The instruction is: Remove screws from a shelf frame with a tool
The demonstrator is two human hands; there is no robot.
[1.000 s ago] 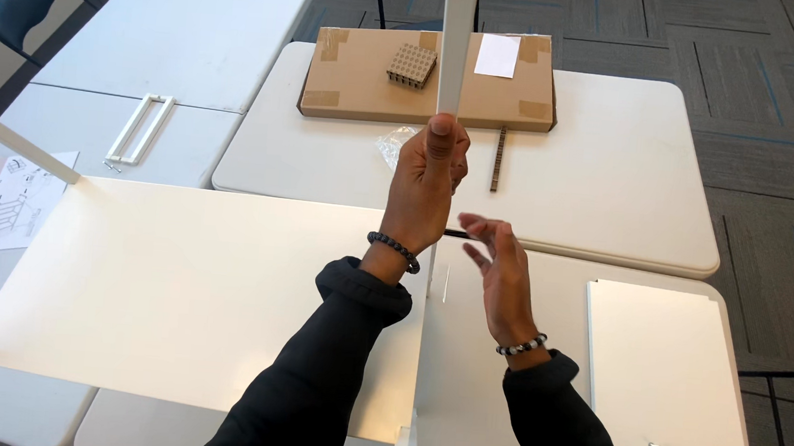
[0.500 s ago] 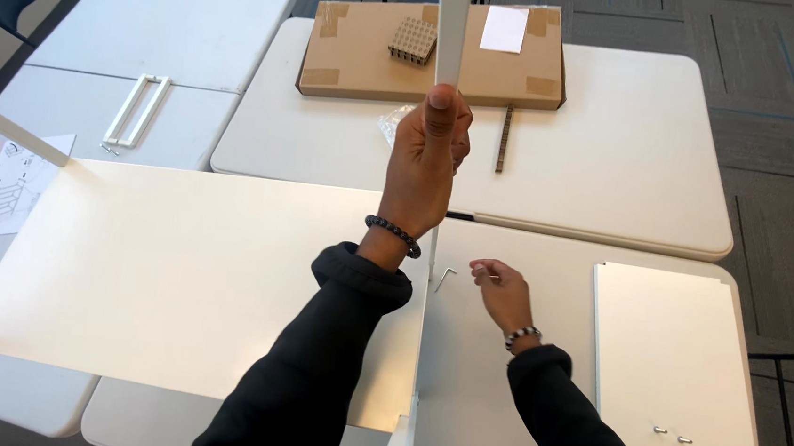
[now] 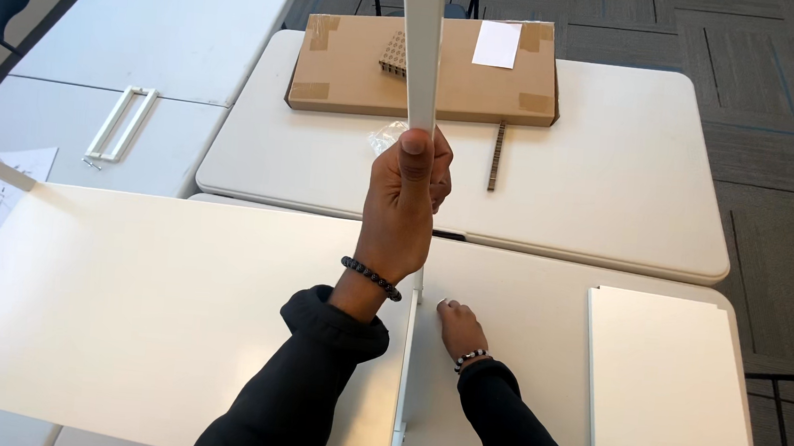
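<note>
So the upright panel (image 3: 421, 55) is a thin white board seen edge-on, standing vertical and running from the top of the view down to the flat panel. The left hand (image 3: 405, 200) is wrapped around its edge up high. The flat panel (image 3: 145, 307) is a big white rectangle lying on the tabletop (image 3: 609, 174), meeting the upright at a right angle. The right hand (image 3: 460, 327) rests low by that joint, fingertips at the upright's base.

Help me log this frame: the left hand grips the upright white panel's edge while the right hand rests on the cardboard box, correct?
Not quite. In the head view the right hand rests low beside the upright white panel, not on the cardboard box, which lies untouched on the far table. The left hand does grip the panel's edge.
</note>
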